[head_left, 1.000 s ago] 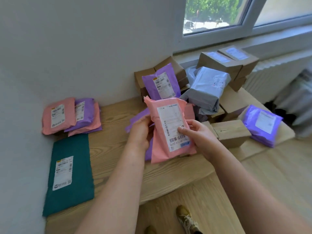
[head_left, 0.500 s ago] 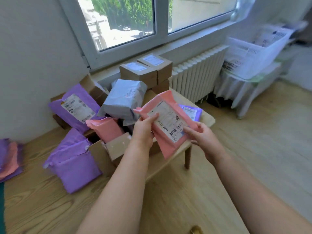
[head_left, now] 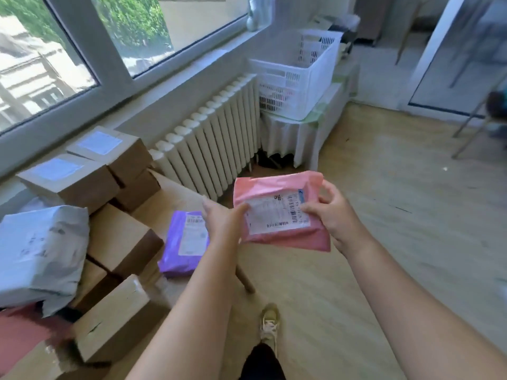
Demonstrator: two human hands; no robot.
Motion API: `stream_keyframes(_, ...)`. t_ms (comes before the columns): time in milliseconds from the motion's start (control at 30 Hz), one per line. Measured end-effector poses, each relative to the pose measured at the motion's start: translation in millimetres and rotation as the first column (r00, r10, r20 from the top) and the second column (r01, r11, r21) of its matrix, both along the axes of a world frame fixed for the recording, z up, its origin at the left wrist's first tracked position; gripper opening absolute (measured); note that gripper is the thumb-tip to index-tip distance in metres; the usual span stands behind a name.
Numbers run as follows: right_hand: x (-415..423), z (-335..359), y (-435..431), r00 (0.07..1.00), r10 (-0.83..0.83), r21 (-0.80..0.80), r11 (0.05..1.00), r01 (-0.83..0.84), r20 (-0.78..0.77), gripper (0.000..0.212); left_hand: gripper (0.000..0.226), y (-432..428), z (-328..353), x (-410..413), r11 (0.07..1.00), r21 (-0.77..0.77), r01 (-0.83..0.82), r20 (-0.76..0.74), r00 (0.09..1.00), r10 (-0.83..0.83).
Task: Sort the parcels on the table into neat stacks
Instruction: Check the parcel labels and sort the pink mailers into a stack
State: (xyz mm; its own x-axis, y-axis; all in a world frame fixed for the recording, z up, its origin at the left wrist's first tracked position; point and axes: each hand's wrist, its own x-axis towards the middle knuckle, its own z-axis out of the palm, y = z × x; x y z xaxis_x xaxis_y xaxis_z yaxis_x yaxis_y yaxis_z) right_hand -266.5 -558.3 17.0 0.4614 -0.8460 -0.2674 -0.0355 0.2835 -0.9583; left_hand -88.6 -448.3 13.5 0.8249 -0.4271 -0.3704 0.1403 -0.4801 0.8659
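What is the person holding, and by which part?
A pink parcel: left hand on its left edge, right hand on its right edge.

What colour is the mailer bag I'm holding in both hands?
The mailer bag is pink, with a white shipping label; head view shows it best.

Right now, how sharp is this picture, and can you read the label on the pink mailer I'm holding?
Head view: motion blur smears the wooden floor and the near brown cardboard box; the pink plastic mailer in the left hand and right hand is sharper, barcodes visible, print unreadable; the large window is partly overexposed; the wide lens tilts its frame.
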Motion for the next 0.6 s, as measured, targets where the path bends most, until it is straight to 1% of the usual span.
stream_keyframes(33, -1, -1, -27, 0.999, -0.019, -0.013, 1.0, 0.019, -0.031, 0.056, 0.107, -33, 0, 1, 0.992, 0.022, 0.122, 0.131, 0.984, -0.124)
stream_keyframes(67, -1, -2, -33, 0.999, -0.002, -0.023, 1.0, 0.001, -0.054, 0.052, 0.103, -42, 7, 3, 0.969, 0.08, 0.235, 0.232, 0.941, -0.247)
stream_keyframes(100, 0, -2, -57, 0.997, -0.001, -0.032, 0.999, -0.002, -0.077, 0.048, 0.097, -73, 8, 8, 0.925, 0.153, 0.348, 0.302, 0.875, -0.379)
stream_keyframes(133, 2, -1, -76, 0.995, 0.01, -0.051, 0.999, -0.015, -0.104, 0.043, 0.09, -98, 9, 13, 0.863, 0.231, 0.45, 0.318, 0.803, -0.504)
stream_keyframes(167, 5, 1, -93, 0.992, 0.023, -0.066, 0.997, -0.032, -0.126, 0.039, 0.083, -120, 11, 18, 0.788, 0.281, 0.547, 0.281, 0.739, -0.613)
stream_keyframes(233, 13, 6, -137, 0.979, 0.048, -0.098, 0.993, -0.068, -0.197, 0.036, 0.065, -169, 11, 31, 0.658, 0.259, 0.707, 0.126, 0.65, -0.749)
stream_keyframes(267, 16, 10, -156, 0.974, 0.061, -0.11, 0.99, -0.087, -0.219, 0.035, 0.049, -189, 14, 36, 0.61, 0.238, 0.756, 0.068, 0.613, -0.787)
stream_keyframes(300, 19, 13, -180, 0.969, 0.063, -0.114, 0.989, -0.092, -0.241, 0.035, 0.033, -213, 17, 40, 0.568, 0.233, 0.789, 0.046, 0.575, -0.817)
stream_keyframes(333, 21, 17, -208, 0.968, 0.051, -0.118, 0.99, -0.082, -0.247, 0.035, 0.023, -243, 20, 44, 0.542, 0.235, 0.807, 0.042, 0.548, -0.835)
stream_keyframes(400, 22, 25, -241, 0.971, 0.004, -0.141, 0.989, -0.038, -0.238, 0.033, 0.017, -280, 27, 47, 0.527, 0.213, 0.823, 0.049, 0.529, -0.847)
stream_keyframes(467, 23, 26, -275, 0.968, -0.115, -0.183, 0.98, 0.074, -0.225, 0.031, 0.018, -321, 28, 50, 0.526, 0.177, 0.832, 0.041, 0.528, -0.848)
stream_keyframes(533, 22, 20, -312, 0.946, -0.255, -0.197, 0.956, 0.216, -0.2, 0.035, 0.022, -367, 24, 50, 0.564, 0.125, 0.816, 0.027, 0.566, -0.824)
stream_keyframes(600, 21, 9, -345, 0.927, -0.336, -0.18, 0.935, 0.306, -0.168, 0.04, 0.022, -405, 20, 48, 0.64, 0.04, 0.767, -0.021, 0.641, -0.767)
